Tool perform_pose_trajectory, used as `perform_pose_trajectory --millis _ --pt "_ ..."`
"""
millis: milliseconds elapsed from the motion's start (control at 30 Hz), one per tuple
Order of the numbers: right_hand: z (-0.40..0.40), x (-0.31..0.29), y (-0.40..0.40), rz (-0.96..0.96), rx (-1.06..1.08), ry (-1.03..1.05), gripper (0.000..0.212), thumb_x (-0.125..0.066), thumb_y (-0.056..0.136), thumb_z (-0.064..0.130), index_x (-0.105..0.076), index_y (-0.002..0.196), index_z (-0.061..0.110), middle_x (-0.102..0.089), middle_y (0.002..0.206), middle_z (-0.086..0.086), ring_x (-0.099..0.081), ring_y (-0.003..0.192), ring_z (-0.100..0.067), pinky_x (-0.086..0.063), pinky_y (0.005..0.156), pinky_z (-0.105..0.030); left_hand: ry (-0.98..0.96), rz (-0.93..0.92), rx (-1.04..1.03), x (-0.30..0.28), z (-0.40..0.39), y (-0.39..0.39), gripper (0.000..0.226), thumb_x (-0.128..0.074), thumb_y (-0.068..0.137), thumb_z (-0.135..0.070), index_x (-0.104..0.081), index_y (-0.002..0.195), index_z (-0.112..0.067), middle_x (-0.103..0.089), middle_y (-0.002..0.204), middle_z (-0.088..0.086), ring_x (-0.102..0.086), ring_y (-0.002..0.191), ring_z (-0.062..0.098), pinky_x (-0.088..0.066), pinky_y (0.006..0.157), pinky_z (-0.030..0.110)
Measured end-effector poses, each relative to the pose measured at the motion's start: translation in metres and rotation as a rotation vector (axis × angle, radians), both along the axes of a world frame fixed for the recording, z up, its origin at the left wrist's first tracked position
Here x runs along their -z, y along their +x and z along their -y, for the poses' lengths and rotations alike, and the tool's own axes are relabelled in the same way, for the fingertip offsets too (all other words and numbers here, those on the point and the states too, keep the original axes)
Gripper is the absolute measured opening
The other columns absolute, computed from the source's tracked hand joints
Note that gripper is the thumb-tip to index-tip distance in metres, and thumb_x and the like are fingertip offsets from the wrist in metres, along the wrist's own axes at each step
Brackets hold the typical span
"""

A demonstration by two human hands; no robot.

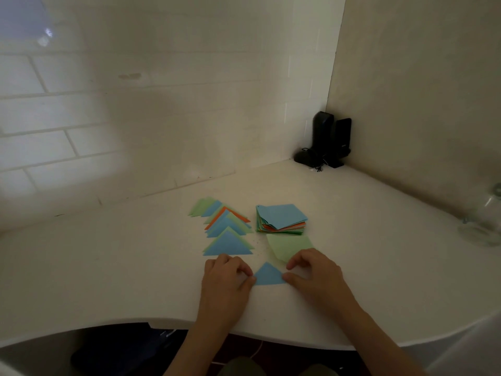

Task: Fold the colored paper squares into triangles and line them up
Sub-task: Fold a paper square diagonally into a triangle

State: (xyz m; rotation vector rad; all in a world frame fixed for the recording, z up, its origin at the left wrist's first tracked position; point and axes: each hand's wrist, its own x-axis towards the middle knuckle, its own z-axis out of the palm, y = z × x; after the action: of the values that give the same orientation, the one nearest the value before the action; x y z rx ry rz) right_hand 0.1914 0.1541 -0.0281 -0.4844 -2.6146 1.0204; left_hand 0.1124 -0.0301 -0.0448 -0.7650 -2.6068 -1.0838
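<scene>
Small blue folded paper triangle lies on white countertop near front edge, between left hand and right hand, both touching its corners. Row of folded paper triangles behind left hand. Stack of paper squares right of row; single green paper square before stack. Black speakers in far corner.

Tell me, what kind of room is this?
Probably a home desk nook, though it could be a kitchen corner. A white counter meets a tiled wall, and black speakers stand in the corner. Both hands, left hand and right hand, hold a blue triangle.
</scene>
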Motion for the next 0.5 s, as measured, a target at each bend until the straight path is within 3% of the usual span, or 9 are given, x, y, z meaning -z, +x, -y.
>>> perform_pose_trajectory --millis 200,300,333,400,433,500 --pt "0.003 0.0 0.003 -0.021 0.005 0.013 0.024 -0.075 0.072 0.033 -0.053 0.071 0.04 -0.059 0.093 0.016 -0.053 0.093 -0.005 -0.039 0.092 -0.037 -0.068 -0.029 0.008 -0.008 -0.004 0.014 0.027 -0.066 0.073 0.005 -0.064 0.093 -0.013 -0.054 0.092 -0.002 -0.046 0.086 0.017 -0.028 0.067 0.018" --pt "0.005 0.0 0.003 -0.028 0.003 0.032 0.024 -0.075 0.071 0.034 -0.052 0.071 0.04 -0.058 0.093 0.017 -0.052 0.092 -0.004 -0.039 0.091 -0.036 -0.16 -0.129 -0.016 -0.011 -0.024 0.032 0.037 -0.081 0.054 0.001 -0.064 0.083 -0.013 -0.058 0.081 0.005 -0.054 0.07 0.022 -0.038 0.05 0.026" --pt "0.005 0.0 0.004 -0.032 0.0 0.03 0.024 -0.075 0.071 0.034 -0.053 0.072 0.04 -0.058 0.093 0.016 -0.052 0.093 -0.004 -0.039 0.091 -0.036 -0.186 -0.156 -0.036 -0.012 -0.03 0.036 0.037 -0.085 0.056 -0.009 -0.063 0.085 -0.013 -0.058 0.081 0.006 -0.054 0.07 0.022 -0.042 0.051 0.028" --pt "0.005 0.001 0.004 -0.045 -0.006 0.025 0.024 -0.076 0.071 0.035 -0.052 0.072 0.04 -0.059 0.092 0.016 -0.053 0.093 -0.005 -0.04 0.091 -0.036 -0.203 -0.096 -0.097 -0.019 -0.039 0.038 0.036 -0.075 0.076 -0.027 -0.058 0.105 -0.014 -0.056 0.101 0.008 -0.052 0.088 0.025 -0.045 0.069 0.034" --pt "0.005 0.001 0.004 -0.052 -0.006 0.027 0.025 -0.076 0.071 0.035 -0.051 0.072 0.041 -0.059 0.092 0.015 -0.053 0.093 -0.006 -0.04 0.09 -0.036 -0.223 -0.044 -0.115 -0.021 -0.04 0.037 0.038 -0.067 0.084 -0.032 -0.052 0.115 -0.016 -0.05 0.111 0.006 -0.049 0.097 0.024 -0.042 0.078 0.032" --pt "0.005 0.003 0.005 -0.061 -0.004 0.039 0.029 -0.076 0.071 0.037 -0.048 0.071 0.042 -0.059 0.091 0.015 -0.054 0.093 -0.006 -0.04 0.089 -0.036 -0.198 0.036 -0.099 -0.023 -0.042 0.033 0.041 -0.063 0.087 -0.034 -0.045 0.12 -0.02 -0.045 0.116 0.003 -0.048 0.103 0.021 -0.037 0.081 0.026"
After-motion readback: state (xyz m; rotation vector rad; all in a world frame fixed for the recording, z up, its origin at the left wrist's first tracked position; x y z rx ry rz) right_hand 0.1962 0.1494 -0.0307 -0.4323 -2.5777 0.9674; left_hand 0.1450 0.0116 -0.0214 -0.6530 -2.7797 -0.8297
